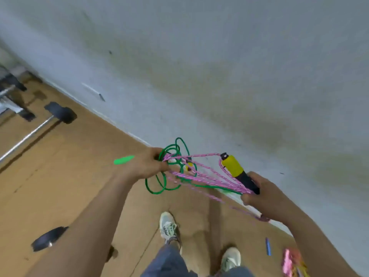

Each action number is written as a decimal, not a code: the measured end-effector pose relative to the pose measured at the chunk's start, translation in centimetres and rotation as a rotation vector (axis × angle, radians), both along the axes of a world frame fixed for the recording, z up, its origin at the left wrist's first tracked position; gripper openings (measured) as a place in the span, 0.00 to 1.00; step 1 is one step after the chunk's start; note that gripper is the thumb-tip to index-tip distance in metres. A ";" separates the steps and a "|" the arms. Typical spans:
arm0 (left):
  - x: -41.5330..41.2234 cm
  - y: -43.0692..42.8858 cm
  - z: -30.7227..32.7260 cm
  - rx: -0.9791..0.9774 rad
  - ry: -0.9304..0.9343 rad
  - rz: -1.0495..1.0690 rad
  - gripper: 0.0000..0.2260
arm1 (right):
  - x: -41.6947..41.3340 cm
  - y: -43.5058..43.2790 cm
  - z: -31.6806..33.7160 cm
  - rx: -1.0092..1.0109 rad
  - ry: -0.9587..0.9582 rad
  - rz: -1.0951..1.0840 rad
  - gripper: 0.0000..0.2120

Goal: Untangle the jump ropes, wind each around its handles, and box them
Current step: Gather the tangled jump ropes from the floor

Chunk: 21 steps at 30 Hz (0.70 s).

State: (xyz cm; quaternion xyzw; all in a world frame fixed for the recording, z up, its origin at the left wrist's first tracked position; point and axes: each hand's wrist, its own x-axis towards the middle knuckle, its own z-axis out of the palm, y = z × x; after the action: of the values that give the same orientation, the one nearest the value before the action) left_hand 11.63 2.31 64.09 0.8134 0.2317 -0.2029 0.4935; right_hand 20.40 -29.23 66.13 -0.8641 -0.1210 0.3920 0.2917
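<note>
Left hand grips tangled green rope and pink rope; right hand grips the yellow handle, hands apart.

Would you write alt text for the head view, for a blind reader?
A person's left hand grips tangled loops of green rope and pink rope; the right hand grips a yellow-and-black handle, above a brown floor.

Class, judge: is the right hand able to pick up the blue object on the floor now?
Probably not. The right hand grips the yellow-and-black handle and pink rope, well above the floor where the blue object lies. Nothing blocks it, but it is full.
</note>
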 end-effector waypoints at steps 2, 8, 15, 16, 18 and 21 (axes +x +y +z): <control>0.3 -5.7 -0.3 -0.025 0.003 -0.076 0.06 | -1.5 -6.5 0.3 -0.046 -0.086 -0.061 0.11; 0.6 -24.6 -0.4 -0.035 0.019 -0.119 0.08 | -6.7 -26.3 0.7 -0.017 -0.356 -0.376 0.23; 2.3 -46.5 -1.9 -0.144 -0.019 -0.206 0.10 | -9.3 -46.4 -3.1 -0.112 -0.523 -0.655 0.26; 2.7 -49.1 -2.4 -0.123 -0.016 -0.290 0.12 | -9.5 -48.9 -3.7 -0.138 -0.513 -0.693 0.26; 3.9 -53.8 -4.1 -0.057 -0.026 -0.450 0.13 | -10.0 -53.3 -4.9 -0.192 -0.475 -0.743 0.25; 5.3 -61.1 -7.1 -0.031 -0.009 -0.659 0.14 | -11.4 -59.1 -6.8 -0.253 -0.469 -0.855 0.24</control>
State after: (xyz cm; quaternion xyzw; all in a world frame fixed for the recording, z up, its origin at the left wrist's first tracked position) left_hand 16.98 -58.76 57.03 0.8379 -0.0493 -0.3515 0.4146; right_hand 9.02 -88.32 59.35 -0.9297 0.2298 0.0444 0.2843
